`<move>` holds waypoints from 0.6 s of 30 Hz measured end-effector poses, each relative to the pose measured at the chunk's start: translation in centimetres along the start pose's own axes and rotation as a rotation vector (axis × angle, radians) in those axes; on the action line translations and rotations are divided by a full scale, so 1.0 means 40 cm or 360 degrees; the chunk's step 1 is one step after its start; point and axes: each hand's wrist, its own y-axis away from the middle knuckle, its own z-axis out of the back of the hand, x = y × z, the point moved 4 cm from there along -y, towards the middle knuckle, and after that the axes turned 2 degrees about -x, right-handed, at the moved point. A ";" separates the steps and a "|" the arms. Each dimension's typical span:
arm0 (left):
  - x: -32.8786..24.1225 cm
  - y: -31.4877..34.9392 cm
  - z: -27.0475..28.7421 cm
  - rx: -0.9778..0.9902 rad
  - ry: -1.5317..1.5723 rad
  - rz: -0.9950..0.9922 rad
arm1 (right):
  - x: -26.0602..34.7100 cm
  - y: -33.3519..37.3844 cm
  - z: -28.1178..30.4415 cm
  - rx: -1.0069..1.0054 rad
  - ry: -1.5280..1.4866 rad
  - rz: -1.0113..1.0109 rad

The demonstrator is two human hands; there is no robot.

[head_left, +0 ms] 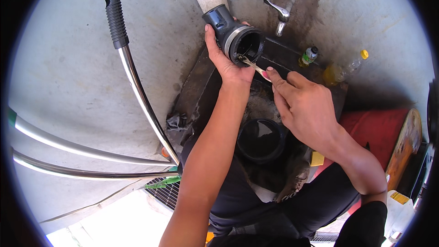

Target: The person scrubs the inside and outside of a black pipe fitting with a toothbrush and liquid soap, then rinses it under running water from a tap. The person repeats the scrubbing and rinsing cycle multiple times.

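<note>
My left hand [223, 66] is wrapped round a black tubular fitting [219, 22] with a pale clamp band, holding it up below the tap's height. The fitting's wide round mouth is turned toward my right hand. Pinched in my right hand [307, 105] is a toothbrush [254, 67], pink and pale along its handle. Its bristle end reaches the lower inner rim of the mouth. Beneath both hands, between my knees, stands a round black tub [259, 159] with dark liquid in it. How deep the fitting goes inside cannot be seen.
A metal tap [283, 14] juts from the grey wall. Beside the dark sink ledge [192, 80] stand a small bottle [308, 56] and a yellow-capped bottle [350, 68]. Chrome tubes, one with a black ribbed grip [116, 20], spread at left. A red drum [372, 130] lies at right.
</note>
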 end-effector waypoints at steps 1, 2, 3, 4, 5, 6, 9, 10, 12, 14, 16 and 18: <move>-0.001 -0.003 0.002 -0.0013 0.0028 -0.0009 | -0.011 -0.002 0.003 -0.0020 -0.0020 0.0028; -0.002 -0.006 0.005 -0.0026 0.0056 -0.0017 | -0.026 -0.006 0.006 -0.0040 -0.0040 0.0055; -0.002 -0.004 0.005 -0.0054 0.0042 -0.0027 | -0.052 -0.014 0.011 -0.0061 0.0204 0.0030; -0.003 -0.001 0.005 -0.0083 0.0027 -0.0037 | -0.063 -0.018 0.011 -0.0111 0.0265 0.0067; -0.004 0.002 0.005 -0.0112 0.0012 -0.0046 | -0.073 -0.020 0.007 -0.0161 0.0326 0.0103; -0.001 -0.002 0.006 -0.0085 0.0018 -0.0034 | -0.078 -0.020 0.001 -0.0214 0.0393 0.0135; 0.007 -0.006 0.013 -0.0049 0.0028 0.0003 | -0.026 0.030 -0.036 -0.0112 0.0125 0.0043; 0.010 -0.004 0.017 -0.0066 0.0029 0.0018 | -0.017 0.040 -0.046 -0.0056 -0.0022 -0.0046; 0.010 -0.001 0.017 -0.0060 0.0028 0.0007 | -0.046 0.016 -0.031 -0.0166 -0.0312 -0.0145; 0.013 -0.003 0.007 -0.0005 0.0031 -0.0026 | -0.096 -0.009 -0.014 -0.0325 -0.0310 -0.0239; 0.019 -0.008 0.007 -0.0018 0.0030 -0.0042 | -0.142 -0.015 -0.016 -0.0301 -0.0309 -0.0283; 0.024 -0.010 0.012 -0.0030 0.0055 -0.0027 | -0.121 0.004 -0.037 -0.0243 -0.0608 -0.0309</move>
